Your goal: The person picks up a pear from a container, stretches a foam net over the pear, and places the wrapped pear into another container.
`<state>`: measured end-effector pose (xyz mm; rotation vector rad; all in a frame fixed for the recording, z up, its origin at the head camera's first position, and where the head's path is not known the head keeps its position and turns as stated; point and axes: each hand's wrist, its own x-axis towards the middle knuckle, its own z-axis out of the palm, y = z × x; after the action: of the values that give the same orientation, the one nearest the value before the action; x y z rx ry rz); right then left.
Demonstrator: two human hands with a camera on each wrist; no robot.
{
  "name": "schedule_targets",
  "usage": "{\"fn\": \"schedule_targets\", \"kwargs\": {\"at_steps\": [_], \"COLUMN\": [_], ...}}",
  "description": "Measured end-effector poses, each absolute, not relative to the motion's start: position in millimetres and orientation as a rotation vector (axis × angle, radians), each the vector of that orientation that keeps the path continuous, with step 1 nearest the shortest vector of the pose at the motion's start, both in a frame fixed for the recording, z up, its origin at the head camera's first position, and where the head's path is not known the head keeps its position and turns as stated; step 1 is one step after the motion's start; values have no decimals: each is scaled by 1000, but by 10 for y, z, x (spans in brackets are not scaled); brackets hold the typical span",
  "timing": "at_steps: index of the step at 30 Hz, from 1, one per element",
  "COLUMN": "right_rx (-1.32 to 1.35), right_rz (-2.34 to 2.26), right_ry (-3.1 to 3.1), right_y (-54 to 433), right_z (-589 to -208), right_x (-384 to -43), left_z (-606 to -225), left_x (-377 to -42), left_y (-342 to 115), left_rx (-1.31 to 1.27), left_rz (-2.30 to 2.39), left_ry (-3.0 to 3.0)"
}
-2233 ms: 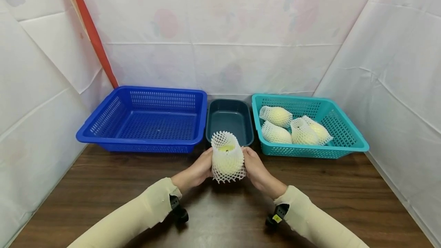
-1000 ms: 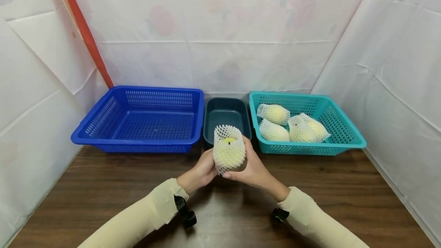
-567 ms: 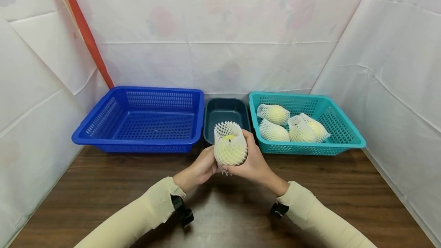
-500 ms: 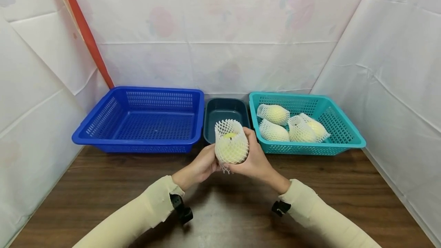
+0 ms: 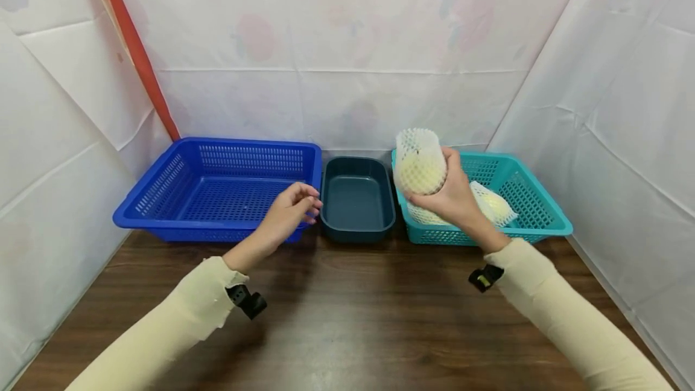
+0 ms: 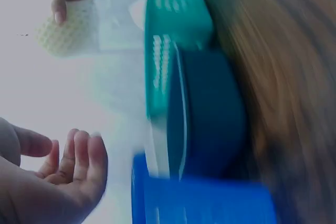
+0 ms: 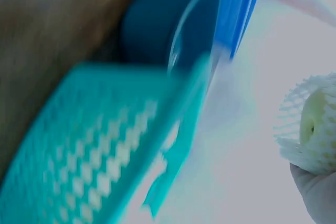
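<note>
My right hand (image 5: 453, 192) grips a pale yellow-green round fruit (image 5: 420, 171) in a white foam net sleeve, held above the left side of the turquoise basket (image 5: 543, 210). The sleeve stands up past the fruit's stem end. In the right wrist view the netted fruit (image 7: 320, 124) shows its stem end in the sleeve's mouth. My left hand (image 5: 288, 213) hovers at the right front corner of the blue basket (image 5: 217, 222), fingers loosely bent and holding nothing. Several netted fruits (image 5: 495, 207) lie in the turquoise basket, partly hidden by my right hand and its fruit.
A small dark teal tray (image 5: 357, 234) stands between the two baskets, with nothing in it. All three containers stand on a brown wooden table (image 5: 347, 306). White sheeting (image 5: 347, 95) hangs behind and at both sides.
Both hands were holding the netted fruit in front of the tray. My left hand has let go and moved left; my right hand has carried the fruit up and right over the turquoise basket.
</note>
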<state>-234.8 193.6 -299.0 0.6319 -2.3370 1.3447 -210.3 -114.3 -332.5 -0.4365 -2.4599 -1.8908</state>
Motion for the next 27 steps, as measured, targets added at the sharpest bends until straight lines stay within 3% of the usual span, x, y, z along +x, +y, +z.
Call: {"fn": "schedule_targets", "kwargs": {"at_steps": [9,17,27], "right_rx": [473,467,368], "right_rz": [1109,938,693], "right_ry": [-2590,-2787,-2931], "right_y": [2287,2313,2351], "right_z": [-2884,-3069,-3234], "right_x": [-2933,-3198,-3298], "left_z": [-3557,-3719,-3740], "left_x": [-2267,-2273,-2273], "left_y": [-1473,-1476,-1443], "left_rx": [-505,-516,-507], "left_rz": [-988,-778,-702], "left_ry": [-2705,-2780,-2796]}}
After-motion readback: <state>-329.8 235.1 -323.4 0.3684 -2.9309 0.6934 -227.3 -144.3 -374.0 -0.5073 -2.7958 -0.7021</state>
